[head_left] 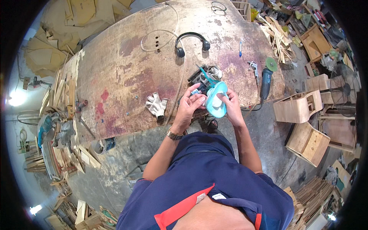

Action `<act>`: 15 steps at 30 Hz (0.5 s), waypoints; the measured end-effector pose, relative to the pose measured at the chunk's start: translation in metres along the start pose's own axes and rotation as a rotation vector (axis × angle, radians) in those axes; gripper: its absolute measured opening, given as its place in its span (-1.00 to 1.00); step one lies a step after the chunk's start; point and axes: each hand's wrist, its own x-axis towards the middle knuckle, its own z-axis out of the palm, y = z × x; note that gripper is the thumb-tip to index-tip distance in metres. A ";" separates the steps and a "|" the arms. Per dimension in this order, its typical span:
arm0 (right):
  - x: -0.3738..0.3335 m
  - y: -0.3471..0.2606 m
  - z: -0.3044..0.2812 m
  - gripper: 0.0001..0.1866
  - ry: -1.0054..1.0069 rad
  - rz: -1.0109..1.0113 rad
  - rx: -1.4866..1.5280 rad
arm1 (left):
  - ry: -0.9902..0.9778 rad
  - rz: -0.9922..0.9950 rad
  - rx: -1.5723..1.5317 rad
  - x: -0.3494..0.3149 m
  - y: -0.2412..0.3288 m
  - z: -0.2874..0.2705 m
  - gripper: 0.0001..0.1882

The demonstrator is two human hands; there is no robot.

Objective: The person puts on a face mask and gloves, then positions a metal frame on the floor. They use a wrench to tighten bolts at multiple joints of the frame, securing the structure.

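Note:
Over the near edge of the workbench, my right hand [233, 107] grips a teal cup-shaped dust mask [216, 111]. The mask's hollow side, with a white patch in it, faces up toward me, and the thumb lies over its rim. Teal straps [206, 75] stick out beyond it. Beside the mask, my left hand [188, 107] is closed, with thumb and fingers pinched together; what is between them is too small to make out. Just past both hands lies a dark bundle [211, 72], partly hidden by the mask. A white work glove [156, 105] lies left of my left hand.
Black headphones [191, 38], a blue pen [240, 49], an air blow gun [253, 68] and an angle grinder [266, 80] lie on the worn workbench [126, 73]. A thin hose [180, 82] crosses it. Wooden boxes [297, 107] stand at right; wood scraps [61, 92] line the left.

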 end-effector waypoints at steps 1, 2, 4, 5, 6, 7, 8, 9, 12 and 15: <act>-0.002 -0.005 -0.001 -0.74 0.003 -0.008 -0.068 | -0.040 0.007 0.013 0.001 0.000 -0.003 -0.29; -0.004 -0.008 0.000 -0.74 0.020 -0.078 -0.149 | -0.079 0.015 0.025 0.000 0.001 -0.006 -0.25; -0.010 -0.018 0.003 -0.73 0.065 -0.212 -0.314 | -0.164 0.053 0.072 -0.006 0.007 -0.004 -0.17; -0.013 -0.028 0.006 -0.72 0.032 -0.265 -0.335 | -0.194 0.068 0.100 -0.009 0.011 -0.003 -0.16; -0.015 -0.034 0.009 -0.74 0.051 -0.322 -0.420 | -0.221 0.084 0.130 -0.013 0.012 -0.002 -0.15; -0.017 -0.037 0.010 -0.76 0.068 -0.378 -0.504 | -0.251 0.082 0.055 -0.015 0.010 -0.004 -0.14; -0.018 -0.039 0.011 -0.77 0.085 -0.434 -0.589 | -0.232 0.163 0.155 -0.017 0.009 -0.001 -0.13; -0.020 -0.038 0.014 -0.77 0.101 -0.412 -0.538 | -0.214 0.242 0.256 -0.019 0.007 0.004 -0.12; -0.024 -0.037 0.030 -0.76 0.091 -0.355 -0.387 | -0.147 0.443 0.513 -0.018 0.005 0.004 -0.36; -0.025 -0.032 0.035 -0.65 -0.058 -0.230 -0.230 | 0.087 0.533 0.692 -0.020 0.002 -0.009 -0.73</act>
